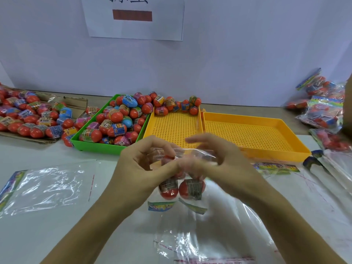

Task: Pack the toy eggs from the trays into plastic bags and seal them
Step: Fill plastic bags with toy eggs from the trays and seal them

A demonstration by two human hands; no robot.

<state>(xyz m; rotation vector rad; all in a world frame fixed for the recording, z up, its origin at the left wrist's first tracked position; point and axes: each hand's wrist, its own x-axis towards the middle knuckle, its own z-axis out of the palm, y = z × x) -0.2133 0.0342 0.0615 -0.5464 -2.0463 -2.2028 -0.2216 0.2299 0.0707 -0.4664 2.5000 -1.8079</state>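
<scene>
A clear plastic bag (pixel 192 155) with red toy eggs (pixel 191 188) inside hangs between my two hands at the table's middle. My left hand (pixel 144 164) pinches the bag's top edge on the left. My right hand (pixel 215 157), blurred by motion, grips the bag's top on the right. The green tray (pixel 91 144) behind on the left is heaped with red and coloured eggs. A yellow tray (pixel 171 126) holds a few eggs at its far end.
A second yellow tray (pixel 257 134) lies at the right. Flattened cardboard (pixel 76 105) with many eggs is far left. Filled bags (pixel 323 105) pile up far right. Flat bags lie at the left (pixel 47 185), front (pixel 209 235) and right (pixel 335 162).
</scene>
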